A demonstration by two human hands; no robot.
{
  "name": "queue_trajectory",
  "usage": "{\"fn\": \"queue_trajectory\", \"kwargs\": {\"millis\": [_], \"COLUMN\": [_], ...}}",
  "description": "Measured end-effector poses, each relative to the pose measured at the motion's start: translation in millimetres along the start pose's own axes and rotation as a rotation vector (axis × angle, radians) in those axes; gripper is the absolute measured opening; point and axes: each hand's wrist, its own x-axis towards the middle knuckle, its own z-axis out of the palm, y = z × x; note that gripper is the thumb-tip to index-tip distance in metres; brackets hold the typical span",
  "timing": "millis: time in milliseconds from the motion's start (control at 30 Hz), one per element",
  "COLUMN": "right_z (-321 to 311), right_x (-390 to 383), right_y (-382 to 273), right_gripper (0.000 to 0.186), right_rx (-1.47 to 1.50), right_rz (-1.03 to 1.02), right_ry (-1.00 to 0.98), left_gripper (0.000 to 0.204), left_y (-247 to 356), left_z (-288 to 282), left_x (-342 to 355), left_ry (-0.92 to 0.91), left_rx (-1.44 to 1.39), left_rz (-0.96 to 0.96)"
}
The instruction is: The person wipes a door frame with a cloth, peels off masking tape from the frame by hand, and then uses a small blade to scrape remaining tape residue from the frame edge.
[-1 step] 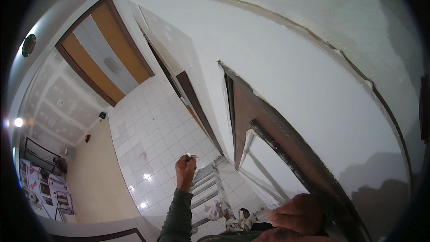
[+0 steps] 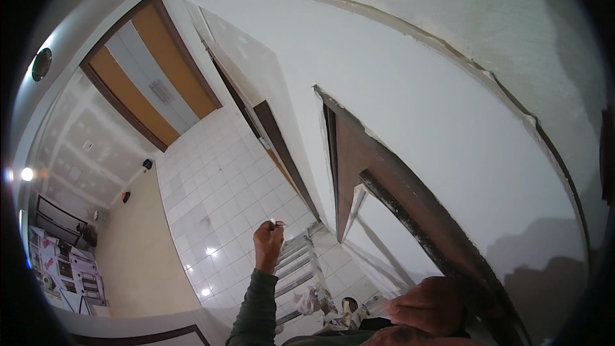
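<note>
Out ahead of me, over the tiled floor far below, my left hand (image 2: 269,243) is raised with its fingers pinched together. A small whitish thing (image 2: 274,222) shows at the fingertips, too small to name. Lower right, beside the dark frame of the wall opening (image 2: 410,218), my right hand (image 2: 428,307) is closed with its fingers curled. Something pale and translucent (image 2: 378,307) shows by those fingers; what they grip is hidden. The white wall panel (image 2: 410,102), with a rough gap along its upper edge, rises beside my right hand.
A metal ladder (image 2: 300,266) stands below, with a crumpled pale cloth or bag (image 2: 307,301) on it. White floor tiles (image 2: 218,205) meet a beige floor strip (image 2: 134,250). A brown-framed double door (image 2: 150,70) is far left, and a patched wall (image 2: 83,134) stands at left.
</note>
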Motion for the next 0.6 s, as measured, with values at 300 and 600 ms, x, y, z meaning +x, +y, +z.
{"fn": "queue_trajectory", "kwargs": {"millis": [300, 600], "right_z": [-0.1, 14.5], "right_x": [0.5, 1.6], "right_y": [4.4, -5.5], "right_gripper": [0.026, 0.026], "right_rx": [-0.015, 0.023], "right_rz": [-0.02, 0.026], "right_ry": [-0.003, 0.211], "left_gripper": [0.015, 0.02], "left_y": [-22.6, -25.4], "left_z": [1.7, -13.7], "left_x": [-12.8, -29.0], "left_ry": [0.014, 0.006], "left_rx": [0.002, 0.024], "left_rz": [-0.036, 0.022]}}
